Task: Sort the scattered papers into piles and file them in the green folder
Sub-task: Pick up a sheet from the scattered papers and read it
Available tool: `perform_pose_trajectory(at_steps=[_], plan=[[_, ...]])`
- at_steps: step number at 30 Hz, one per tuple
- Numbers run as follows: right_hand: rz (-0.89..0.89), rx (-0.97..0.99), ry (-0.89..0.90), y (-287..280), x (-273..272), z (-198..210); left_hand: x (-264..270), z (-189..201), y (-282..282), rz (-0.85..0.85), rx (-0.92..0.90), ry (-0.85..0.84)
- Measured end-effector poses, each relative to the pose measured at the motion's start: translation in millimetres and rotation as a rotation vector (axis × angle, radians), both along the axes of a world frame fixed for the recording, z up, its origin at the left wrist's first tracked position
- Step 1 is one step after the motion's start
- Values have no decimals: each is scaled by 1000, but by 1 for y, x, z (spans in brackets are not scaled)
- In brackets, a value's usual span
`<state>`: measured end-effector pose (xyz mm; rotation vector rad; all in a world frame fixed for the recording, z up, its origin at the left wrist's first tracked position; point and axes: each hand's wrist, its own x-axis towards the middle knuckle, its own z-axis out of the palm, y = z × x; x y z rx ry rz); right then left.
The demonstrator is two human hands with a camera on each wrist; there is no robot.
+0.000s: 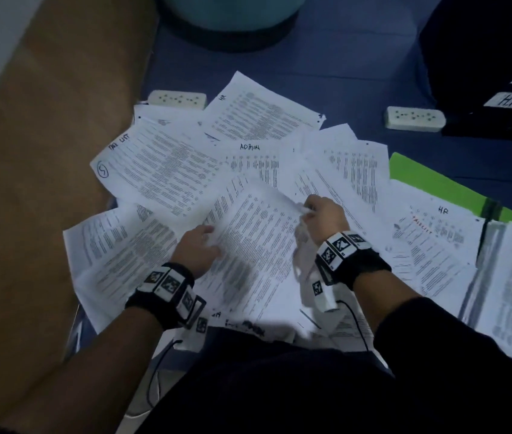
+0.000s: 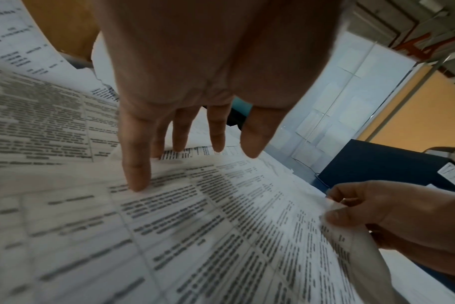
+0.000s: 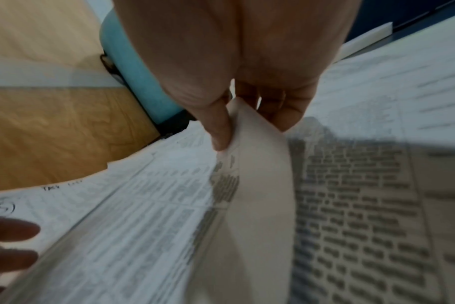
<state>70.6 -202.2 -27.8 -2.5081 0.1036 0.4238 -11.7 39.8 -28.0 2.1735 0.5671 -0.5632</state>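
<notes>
Several printed white papers (image 1: 167,170) lie fanned out on the blue floor, some hand-marked "ADMIN", "HR" and "TASK LIST". My right hand (image 1: 317,211) pinches the upper right corner of the top sheet (image 1: 248,245) and curls it upward; the lifted corner (image 3: 257,164) shows between thumb and fingers. My left hand (image 1: 200,245) lies with straight fingers (image 2: 137,174) on the left part of that same sheet (image 2: 221,226). The green folder (image 1: 430,180) lies open at the right, partly covered by papers, with an "HR" sheet (image 1: 436,233) on it.
Two white power strips (image 1: 177,98) (image 1: 414,119) lie on the floor behind the papers. A teal round base (image 1: 233,14) stands at the back. Black trays with "HR" (image 1: 511,100) and "ADMIN" labels sit at the far right. A wooden panel (image 1: 45,151) runs along the left.
</notes>
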Motion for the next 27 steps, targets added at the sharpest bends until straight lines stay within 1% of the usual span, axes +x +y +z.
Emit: perform_pose_trajectory(at_steps=[3, 6, 8, 9, 10, 11, 12, 13, 14, 17, 19, 20, 21, 24, 27], plan=[[51, 154, -46, -19, 0, 27, 5, 4, 5, 15, -59, -67], [135, 366, 0, -25, 2, 58, 15, 15, 5, 49, -216, -160], [146, 449, 24, -19, 7, 67, 17, 18, 5, 46, -218, -219], [117, 504, 13, -13, 10, 66, 16, 19, 6, 78, -209, -252], [50, 558, -9, -7, 12, 62, 15, 20, 9, 130, -220, -287], [-40, 617, -26, 0, 14, 56, 12, 18, 15, 188, -206, -295], [-122, 633, -24, 7, 15, 49, 10, 16, 23, 257, -195, -295], [-168, 582, -11, 15, 15, 40, 7, 12, 34, 328, -179, -276], [-151, 459, 17, 23, 15, 30, 4, 9, 45, 392, -161, -276], [29, 17, 184, 58, 9, -8, -5, 4, 68, 548, -112, -268], [74, -234, 174, 83, -2, -28, -11, 2, 76, 592, -89, -266], [44, -290, 136, 92, -7, -33, -13, 1, 79, 598, -87, -274], [2, -307, 119, 100, -10, -37, -15, 1, 81, 596, -86, -281], [-55, -279, 180, 108, -9, -47, -19, 2, 83, 570, -43, -285], [-109, -284, 202, 100, -5, -50, -16, 1, 78, 557, -68, -289]])
